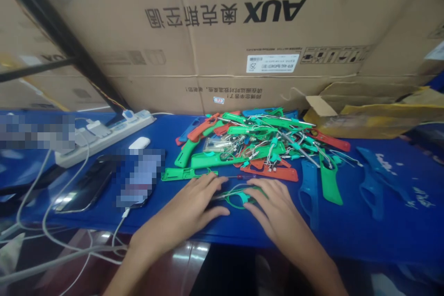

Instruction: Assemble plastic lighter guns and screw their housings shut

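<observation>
A green gas lighter housing (pixel 236 204), with a teal trigger piece (pixel 243 197) and thin wires, lies on the blue table between my hands. My left hand (pixel 199 199) is at its left end, the thumb and fingers spread apart around it. My right hand (pixel 272 201) has its fingers bent over the right part of the housing and touches the teal piece; part of the housing is hidden under them. Just behind the fingers lies a screwdriver (pixel 244 176) with a dark red handle. A green half shell (pixel 185 174) is beyond my left hand.
A heap of green, orange and blue lighter shells (pixel 222 159) with wires and metal tubes lies behind. Blue shells (pixel 308 194) and a green shell (pixel 330 180) are at right. On the left are a power strip (pixel 114 132), phones (pixel 86 185) and cables. Cardboard (pixel 222 55) stands at the back.
</observation>
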Available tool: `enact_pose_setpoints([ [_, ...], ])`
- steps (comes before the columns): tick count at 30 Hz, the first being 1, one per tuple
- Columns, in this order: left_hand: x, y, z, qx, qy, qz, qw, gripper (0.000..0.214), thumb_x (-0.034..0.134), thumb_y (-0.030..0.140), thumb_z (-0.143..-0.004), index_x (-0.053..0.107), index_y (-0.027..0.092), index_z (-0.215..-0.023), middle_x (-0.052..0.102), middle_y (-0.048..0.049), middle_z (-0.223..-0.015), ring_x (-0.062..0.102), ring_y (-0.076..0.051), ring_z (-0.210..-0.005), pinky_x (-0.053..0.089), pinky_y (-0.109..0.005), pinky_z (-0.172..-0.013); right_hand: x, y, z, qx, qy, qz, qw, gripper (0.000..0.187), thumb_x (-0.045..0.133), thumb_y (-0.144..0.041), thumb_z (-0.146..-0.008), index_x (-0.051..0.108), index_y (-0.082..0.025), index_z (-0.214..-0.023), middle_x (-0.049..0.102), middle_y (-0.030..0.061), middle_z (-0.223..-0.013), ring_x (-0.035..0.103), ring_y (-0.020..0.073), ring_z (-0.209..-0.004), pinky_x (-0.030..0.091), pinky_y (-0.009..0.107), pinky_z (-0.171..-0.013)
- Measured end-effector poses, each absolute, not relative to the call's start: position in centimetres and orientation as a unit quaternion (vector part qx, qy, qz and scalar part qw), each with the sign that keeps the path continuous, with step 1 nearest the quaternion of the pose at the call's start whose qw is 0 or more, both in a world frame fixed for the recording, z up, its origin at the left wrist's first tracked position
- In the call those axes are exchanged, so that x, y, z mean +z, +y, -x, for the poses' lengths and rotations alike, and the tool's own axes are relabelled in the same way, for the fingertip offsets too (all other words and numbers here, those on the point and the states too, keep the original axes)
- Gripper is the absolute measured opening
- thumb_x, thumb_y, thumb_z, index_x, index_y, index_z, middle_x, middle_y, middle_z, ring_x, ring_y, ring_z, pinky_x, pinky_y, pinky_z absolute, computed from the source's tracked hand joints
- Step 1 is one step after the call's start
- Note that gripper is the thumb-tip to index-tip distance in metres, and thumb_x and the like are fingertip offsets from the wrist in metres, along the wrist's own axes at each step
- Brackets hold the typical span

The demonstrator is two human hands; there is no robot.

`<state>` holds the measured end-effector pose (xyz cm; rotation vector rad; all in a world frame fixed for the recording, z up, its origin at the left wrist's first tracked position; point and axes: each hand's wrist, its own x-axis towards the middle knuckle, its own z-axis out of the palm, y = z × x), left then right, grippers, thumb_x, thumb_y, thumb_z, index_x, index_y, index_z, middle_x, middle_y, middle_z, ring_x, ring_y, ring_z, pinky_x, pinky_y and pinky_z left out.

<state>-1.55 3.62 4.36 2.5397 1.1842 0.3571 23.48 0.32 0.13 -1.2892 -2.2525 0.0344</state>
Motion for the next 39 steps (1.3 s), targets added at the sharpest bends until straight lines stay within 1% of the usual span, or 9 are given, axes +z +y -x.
enact_pose_setpoints([
  [5,4.3,3.3,-0.6,0.157,0.432,-0.867,0.191,0.044,0.054,0.054,-0.102,0.059,0.023,-0.132,0.065,-0.0078,-0.126,0.061,-0.028,-0.120,0.051,-0.048,-0.103,0.5,0.1,-23.3,0.026,-0.830,0.488,0.268,0.020,0.053,-0.030,-0.105,0.066,-0.021,-0.117,0.069,0.0114,-0.127,0.064,0.0298,-0.120,0.051,0.053,-0.100],
  [15,2.2,3.5,-2.6,0.211,0.453,-0.842,0.203,0.012,0.066,0.030,-0.099,0.069,0.024,-0.109,0.067,-0.0025,-0.106,0.061,-0.026,-0.101,0.047,-0.046,-0.090,0.6,-0.2,-23.4,0.048,-0.813,0.490,0.310,0.017,0.060,-0.030,-0.101,0.054,-0.020,-0.113,0.070,0.0123,-0.119,0.067,0.0291,-0.116,0.055,0.049,-0.095],
  [19,1.5,3.2,-2.4,0.257,0.425,-0.850,0.176,0.017,0.066,0.028,-0.099,0.072,0.025,-0.114,0.068,-0.0040,-0.108,0.059,-0.026,-0.098,0.048,-0.044,-0.086,0.6,-0.3,-23.3,0.051,-0.808,0.499,0.309,0.018,0.063,-0.030,-0.099,0.053,-0.022,-0.111,0.070,0.0119,-0.121,0.067,0.0294,-0.115,0.056,0.048,-0.093],
  [24,1.2,2.8,-2.3,0.268,0.407,-0.865,0.118,0.030,0.062,0.023,-0.100,0.070,0.028,-0.129,0.066,-0.0068,-0.111,0.057,-0.027,-0.100,0.050,-0.044,-0.084,0.5,-0.3,-23.5,0.040,-0.806,0.502,0.311,0.045,0.073,-0.034,-0.092,0.049,-0.021,-0.128,0.070,0.0121,-0.124,0.067,0.0303,-0.116,0.056,0.049,-0.094],
  [28,1.2,2.9,-2.3,0.274,0.400,-0.866,0.125,0.032,0.064,0.022,-0.099,0.071,0.027,-0.129,0.066,-0.0073,-0.109,0.057,-0.027,-0.100,0.052,-0.043,-0.083,0.4,-0.1,-23.8,0.056,-0.801,0.492,0.338,0.064,0.084,-0.049,-0.079,0.050,-0.023,-0.126,0.068,0.0125,-0.130,0.065,0.0315,-0.121,0.055,0.050,-0.097],
  [30,1.2,2.8,-2.2,0.280,0.399,-0.864,0.129,0.030,0.064,0.022,-0.099,0.072,0.026,-0.128,0.066,-0.0074,-0.109,0.057,-0.027,-0.100,0.053,-0.043,-0.083,0.8,0.0,-24.1,0.057,-0.789,0.494,0.360,0.055,0.081,-0.048,-0.083,0.052,-0.024,-0.124,0.067,0.0115,-0.131,0.064,0.0300,-0.123,0.054,0.049,-0.098],
  [35,1.8,3.1,-2.3,0.304,0.397,-0.857,0.125,0.027,0.060,0.032,-0.102,0.072,0.021,-0.124,0.069,-0.0085,-0.112,0.057,-0.027,-0.103,0.053,-0.047,-0.090,3.3,-1.7,-26.3,0.082,-0.741,0.509,0.430,0.014,0.063,-0.032,-0.099,0.060,-0.030,-0.113,0.073,0.0043,-0.116,0.070,0.0233,-0.111,0.056,0.042,-0.094],
  [37,2.6,4.2,-2.9,0.321,0.397,-0.852,0.117,0.028,0.059,0.035,-0.103,0.071,0.022,-0.124,0.069,-0.0081,-0.115,0.057,-0.027,-0.106,0.052,-0.047,-0.092,3.5,-3.6,-27.4,0.167,-0.746,0.488,0.422,0.015,0.061,-0.034,-0.100,0.062,-0.033,-0.115,0.075,0.0031,-0.108,0.073,0.0232,-0.104,0.060,0.038,-0.086],
  [39,3.6,5.9,-4.1,0.330,0.420,-0.842,0.085,0.025,0.060,0.033,-0.102,0.073,0.022,-0.120,0.070,-0.0077,-0.113,0.056,-0.027,-0.103,0.052,-0.044,-0.090,2.9,-6.1,-28.2,0.183,-0.769,0.469,0.394,0.030,0.070,-0.041,-0.094,0.062,-0.036,-0.122,0.075,0.0025,-0.092,0.074,0.0260,-0.095,0.062,0.037,-0.074],
])
